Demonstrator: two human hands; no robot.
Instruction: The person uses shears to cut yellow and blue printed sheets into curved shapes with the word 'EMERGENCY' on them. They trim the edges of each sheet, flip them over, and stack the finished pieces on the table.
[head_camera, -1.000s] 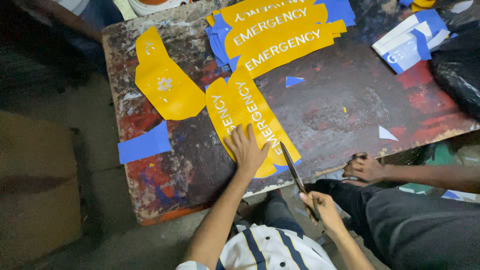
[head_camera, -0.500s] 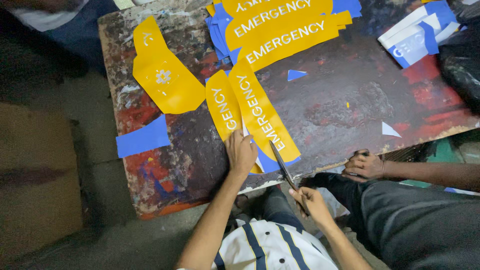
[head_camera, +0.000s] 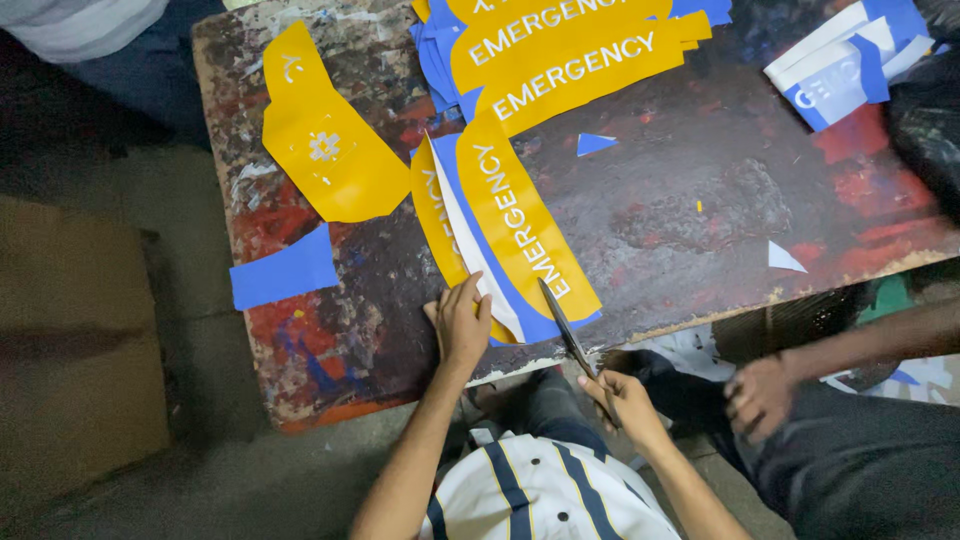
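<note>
Paint-stained worktable (head_camera: 700, 230) carries the yellow sticker strip (head_camera: 520, 215), lying near its front edge. My left hand (head_camera: 460, 322) presses flat, fingers spread, on its lifted corner. My right hand (head_camera: 615, 395) grips a thin blade (head_camera: 562, 325); a slip may tear the backing or nick my fingers.

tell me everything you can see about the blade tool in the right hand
The blade tool is a slim, dark, straight strip, metal by its look, gripped at its lower end by the right hand. It slants up and left, its tip at the lower edge of the yellow strip with its blue backing, near the table edge.
</note>
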